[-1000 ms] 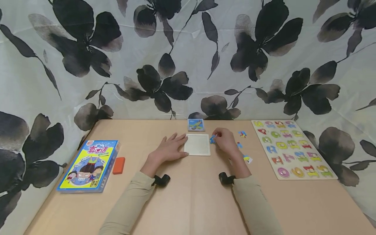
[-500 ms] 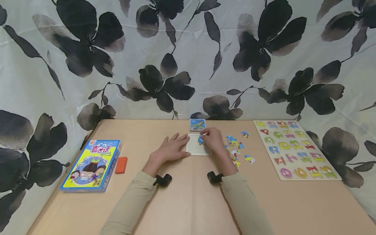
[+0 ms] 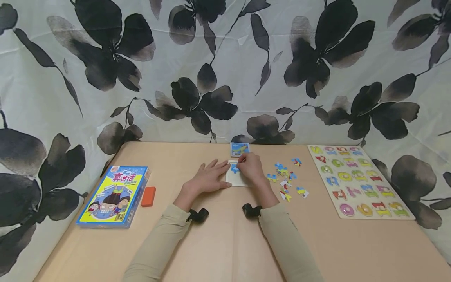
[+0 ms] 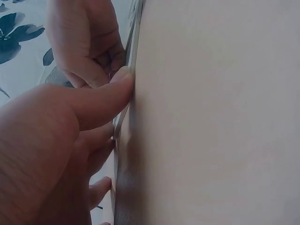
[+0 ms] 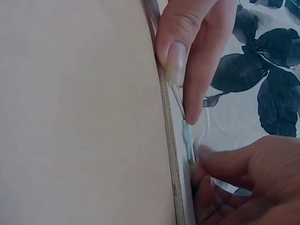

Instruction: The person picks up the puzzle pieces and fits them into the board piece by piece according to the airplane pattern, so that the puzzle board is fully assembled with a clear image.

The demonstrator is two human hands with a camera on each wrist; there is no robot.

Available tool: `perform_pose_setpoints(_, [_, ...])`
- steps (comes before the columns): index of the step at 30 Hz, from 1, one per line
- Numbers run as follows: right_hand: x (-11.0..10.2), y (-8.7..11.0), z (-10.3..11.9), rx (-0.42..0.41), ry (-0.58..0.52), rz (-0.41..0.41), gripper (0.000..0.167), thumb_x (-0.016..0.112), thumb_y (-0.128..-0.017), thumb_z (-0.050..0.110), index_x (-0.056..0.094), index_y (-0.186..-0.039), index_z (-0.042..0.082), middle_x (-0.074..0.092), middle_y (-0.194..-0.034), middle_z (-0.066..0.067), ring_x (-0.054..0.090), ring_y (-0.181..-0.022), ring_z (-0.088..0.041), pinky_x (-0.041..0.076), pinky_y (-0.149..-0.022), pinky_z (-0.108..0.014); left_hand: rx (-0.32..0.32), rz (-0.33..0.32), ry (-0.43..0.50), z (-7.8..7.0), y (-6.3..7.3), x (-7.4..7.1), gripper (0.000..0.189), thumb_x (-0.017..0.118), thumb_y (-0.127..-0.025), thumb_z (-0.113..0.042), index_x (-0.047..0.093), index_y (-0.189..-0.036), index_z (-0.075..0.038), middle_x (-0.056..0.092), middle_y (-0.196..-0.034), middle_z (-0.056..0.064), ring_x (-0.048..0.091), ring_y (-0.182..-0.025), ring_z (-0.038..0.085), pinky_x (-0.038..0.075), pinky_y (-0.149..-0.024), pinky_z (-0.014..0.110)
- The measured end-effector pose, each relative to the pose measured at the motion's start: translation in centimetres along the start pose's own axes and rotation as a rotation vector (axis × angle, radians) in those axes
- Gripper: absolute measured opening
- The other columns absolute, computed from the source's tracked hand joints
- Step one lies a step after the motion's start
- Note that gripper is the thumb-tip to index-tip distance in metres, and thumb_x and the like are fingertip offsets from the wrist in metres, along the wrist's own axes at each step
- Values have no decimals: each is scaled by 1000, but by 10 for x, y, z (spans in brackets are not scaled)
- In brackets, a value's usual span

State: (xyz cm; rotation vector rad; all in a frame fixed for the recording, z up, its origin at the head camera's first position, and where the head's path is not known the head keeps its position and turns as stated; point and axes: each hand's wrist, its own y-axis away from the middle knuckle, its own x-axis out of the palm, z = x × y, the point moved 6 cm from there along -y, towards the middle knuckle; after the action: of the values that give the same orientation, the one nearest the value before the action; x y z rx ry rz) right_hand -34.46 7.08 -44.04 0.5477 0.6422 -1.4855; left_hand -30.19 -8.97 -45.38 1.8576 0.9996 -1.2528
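In the head view a small white puzzle tray lies on the table. My left hand rests along its left side, fingers spread and straight, with the thumb and fingertips at the tray's edge. My right hand is over the tray's right part, fingers curled, pinching a blue puzzle piece over the tray. Edge-on in the right wrist view, that blue puzzle piece stands between the left fingertips and the right hand's thumb and fingers. The right hand covers part of the tray.
Several loose puzzle pieces lie right of the tray. A small picture card sits behind it. Far right is a sticker-like sheet of coloured shapes. A blue-yellow box and an orange block are at the left.
My right hand has carried the blue puzzle piece leftward from beside the tray to over it. The left hand stays at the tray's edge. The whole view has shifted slightly.
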Motion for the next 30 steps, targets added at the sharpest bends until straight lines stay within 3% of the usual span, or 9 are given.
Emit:
perform_pose_setpoints(8, [2,4,5,-39,13,104,17,75,-77,0,70,-93,4,65,-89,-9,56,-82,-22,47,-72,-30,6,-2,16,-2,2,-4,77,58,-93,-57,31,-157,-24,24,-166,-5,14,-155,34,11,-118,70])
perform_pose_setpoints(17, [5,4,7,-13,43,53,9,75,-84,4,67,-84,6,59,-80,-7,53,-81,-22,42,-68,-29,24,-9,18,-5,2,-6,78,57,-94,-57,30,-158,-22,24,-166,-4,15,-155,35,12,-117,71])
perform_pose_setpoints(25, [1,5,5,-25,178,18,22,81,-81,20,63,-76,6,54,-82,-8,49,-80,-23,37,-67,-30,23,-11,28,-8,4,-6,75,58,-94,-54,33,-156,-20,25,-166,-3,16,-155,36,11,-117,71])
perform_pose_setpoints(30, [0,6,5,-37,188,21,24,81,-81,22,63,-75,7,54,-83,-8,48,-80,-22,36,-66,-30,17,-4,26,-7,4,-5,72,58,-95,-53,34,-156,-23,24,-166,-3,15,-155,36,11,-117,71])
